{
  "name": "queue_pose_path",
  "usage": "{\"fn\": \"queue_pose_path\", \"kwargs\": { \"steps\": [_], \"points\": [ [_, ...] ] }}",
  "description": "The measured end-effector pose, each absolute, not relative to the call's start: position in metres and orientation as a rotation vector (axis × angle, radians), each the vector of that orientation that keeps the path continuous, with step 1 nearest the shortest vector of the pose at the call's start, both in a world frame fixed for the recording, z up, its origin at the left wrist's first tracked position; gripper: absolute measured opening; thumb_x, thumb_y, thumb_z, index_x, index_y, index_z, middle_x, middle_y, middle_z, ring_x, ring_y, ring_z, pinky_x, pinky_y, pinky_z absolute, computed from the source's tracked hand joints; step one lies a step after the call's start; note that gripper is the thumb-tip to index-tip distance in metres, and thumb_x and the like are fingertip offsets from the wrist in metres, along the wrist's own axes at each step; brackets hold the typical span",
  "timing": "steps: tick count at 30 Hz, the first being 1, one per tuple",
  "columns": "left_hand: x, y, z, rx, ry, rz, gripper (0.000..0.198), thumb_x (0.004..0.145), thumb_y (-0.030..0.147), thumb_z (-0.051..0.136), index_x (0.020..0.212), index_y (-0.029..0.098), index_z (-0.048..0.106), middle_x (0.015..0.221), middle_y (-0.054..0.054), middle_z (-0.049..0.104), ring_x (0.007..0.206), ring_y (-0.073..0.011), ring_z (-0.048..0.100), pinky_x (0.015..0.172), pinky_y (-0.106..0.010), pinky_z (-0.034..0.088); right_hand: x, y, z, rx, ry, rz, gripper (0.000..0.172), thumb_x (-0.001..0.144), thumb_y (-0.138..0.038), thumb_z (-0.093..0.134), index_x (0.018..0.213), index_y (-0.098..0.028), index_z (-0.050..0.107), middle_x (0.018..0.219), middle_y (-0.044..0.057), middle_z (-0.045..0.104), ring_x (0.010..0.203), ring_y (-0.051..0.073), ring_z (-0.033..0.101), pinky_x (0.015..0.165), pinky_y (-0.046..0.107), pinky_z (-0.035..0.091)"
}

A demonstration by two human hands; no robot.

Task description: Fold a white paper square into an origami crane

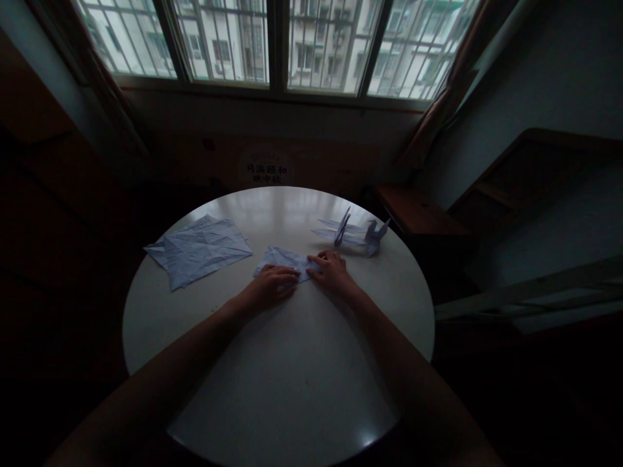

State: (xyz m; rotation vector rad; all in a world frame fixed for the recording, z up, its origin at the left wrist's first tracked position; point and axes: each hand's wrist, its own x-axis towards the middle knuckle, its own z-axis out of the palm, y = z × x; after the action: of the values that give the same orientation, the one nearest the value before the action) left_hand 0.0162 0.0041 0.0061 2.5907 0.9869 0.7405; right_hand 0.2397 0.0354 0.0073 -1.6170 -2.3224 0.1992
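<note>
A small creased piece of white paper (277, 255) lies at the middle of the round white table (292, 363). Across its near edge lies my left hand (273, 285), fingers closed together and pointing right, gripping the paper against the tabletop. My right hand (333, 271) is on the paper's right end, with bent fingers holding it down; the part beneath these fingers is hidden. Just beyond the right hand stand two folded paper cranes, one with long thin points (342, 230) and one with raised wings (374, 239).
Several creased paper sheets (207, 251) lie overlapping at the table's left. A dark wooden stool or low cabinet (421, 211) stands behind the table on the right. Barred windows (277, 48) fill the back, with curtains at both sides. The room is dim.
</note>
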Motion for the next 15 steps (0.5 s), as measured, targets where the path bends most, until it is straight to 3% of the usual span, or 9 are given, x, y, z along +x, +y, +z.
{"fn": "queue_pose_path", "kwargs": {
  "steps": [15],
  "points": [
    [0.0151, 0.0068, -0.0001, 2.62, 0.969, 0.783, 0.024, 0.086, 0.019, 0.061, 0.108, 0.022, 0.069, 0.119, -0.007, 0.069, 0.111, -0.021, 0.064, 0.099, -0.039, 0.045, 0.2389, 0.0336, 0.014, -1.673, -2.336, 0.259, 0.044, 0.089, -0.043, 0.058, 0.13, -0.027, 0.06, 0.123, 0.012, 0.054, 0.112, 0.028, 0.048, 0.094, 0.04, 0.036]
  ]
}}
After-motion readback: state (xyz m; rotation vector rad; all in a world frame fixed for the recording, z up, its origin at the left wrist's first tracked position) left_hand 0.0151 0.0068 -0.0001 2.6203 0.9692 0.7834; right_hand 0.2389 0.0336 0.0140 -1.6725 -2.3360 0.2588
